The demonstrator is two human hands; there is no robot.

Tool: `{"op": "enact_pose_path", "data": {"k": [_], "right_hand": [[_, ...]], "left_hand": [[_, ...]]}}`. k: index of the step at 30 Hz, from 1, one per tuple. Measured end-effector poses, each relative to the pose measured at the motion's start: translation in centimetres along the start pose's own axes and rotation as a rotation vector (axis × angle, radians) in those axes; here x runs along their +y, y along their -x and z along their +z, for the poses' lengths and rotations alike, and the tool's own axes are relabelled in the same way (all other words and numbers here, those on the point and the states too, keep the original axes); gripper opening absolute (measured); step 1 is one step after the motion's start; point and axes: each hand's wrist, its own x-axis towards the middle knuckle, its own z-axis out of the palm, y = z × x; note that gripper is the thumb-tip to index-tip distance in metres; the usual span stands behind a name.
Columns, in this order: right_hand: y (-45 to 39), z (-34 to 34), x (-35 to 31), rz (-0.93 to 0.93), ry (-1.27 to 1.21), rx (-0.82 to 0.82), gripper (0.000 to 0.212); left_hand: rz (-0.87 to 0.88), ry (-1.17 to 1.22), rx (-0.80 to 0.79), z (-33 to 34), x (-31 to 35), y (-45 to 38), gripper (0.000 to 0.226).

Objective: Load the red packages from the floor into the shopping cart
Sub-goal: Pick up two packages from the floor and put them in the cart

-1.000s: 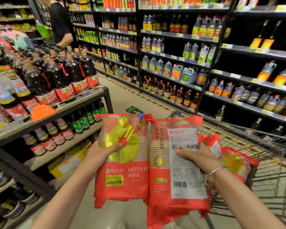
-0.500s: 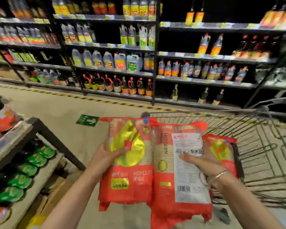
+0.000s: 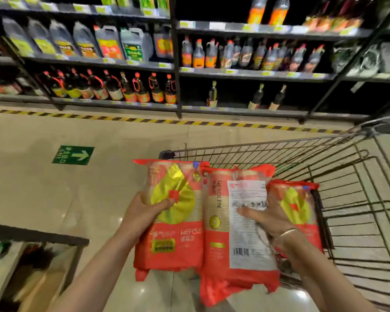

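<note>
Left hand (image 3: 144, 212) and right hand (image 3: 268, 218) are gripping red packages (image 3: 212, 221) beside the shopping cart's (image 3: 268, 147) near rim; slick film risks slipping.

My feed is bright over the pale floor (image 3: 54, 199), where soft overhead light leaves glossy white reflections low in the picture, while the shelves (image 3: 245, 75) behind sink into deep black between the rows of bottles (image 3: 126, 86). Everything is smeared by motion blur, worst along the top and right edges where labels run into streaks, and the wide lens bows the shelf lines and the wire shopping cart (image 3: 324, 158) outward toward the corners. The clear wrap on the red packages (image 3: 173, 221) throws back a hazy sheen that washes out their print.
</note>
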Motion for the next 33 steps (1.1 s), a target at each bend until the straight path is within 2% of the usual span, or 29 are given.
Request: {"op": "enact_pose_path", "data": {"k": [2, 4, 7, 8, 10, 13, 16, 19, 21, 26, 30, 33], "right_hand": [[-3.5, 0.0, 0.3, 0.029, -0.008, -0.002, 0.11], [-6.2, 0.2, 0.1, 0.056, 0.084, 0.022, 0.1], [-9.7, 0.9, 1.4, 0.117, 0.151, 0.052, 0.046], [-10.8, 1.2, 2.1, 0.139, 0.17, 0.076, 0.038], [-12.9, 1.9, 4.1, 0.171, 0.212, 0.125, 0.044], [-14.8, 3.0, 6.5, 0.223, 0.269, 0.16, 0.079], [-15.6, 4.0, 7.5, 0.248, 0.287, 0.209, 0.067], [-15.6, 4.5, 7.9, 0.236, 0.31, 0.232, 0.065], [-15.7, 4.6, 7.8, 0.251, 0.317, 0.23, 0.068], [-15.4, 4.9, 6.8, 0.289, 0.408, 0.255, 0.077], [-13.6, 4.6, 4.4, 0.163, 0.59, 0.285, 0.108], [-11.2, 3.5, 1.7, -0.031, 0.756, 0.357, 0.102]], "left_hand": [[-0.024, -0.04, 0.003, 0.9, -0.2, -3.2, 0.072], [-0.059, -0.068, 0.023, 1.8, -1.0, -6.1, 0.065], [-0.124, -0.1, 0.019, 2.9, -3.6, -10.3, 0.071], [-0.157, -0.116, 0.036, 3.3, -4.4, -11.3, 0.068], [-0.186, -0.159, 0.04, 3.8, -6.0, -13.2, 0.067], [-0.173, -0.197, 0.004, 4.8, -7.8, -14.8, 0.076], [-0.242, -0.291, 0.057, 5.7, -8.2, -15.8, 0.074], [-0.271, -0.366, 0.055, 5.4, -9.7, -17.2, 0.092], [-0.287, -0.39, 0.047, 5.0, -10.9, -17.8, 0.097], [-0.327, -0.398, 0.074, 5.8, -8.1, -16.5, 0.077], [-0.196, -0.537, 0.05, 6.0, -5.9, -15.1, 0.079], [0.022, -0.765, 0.045, 6.0, -2.2, -13.7, 0.091]]}}
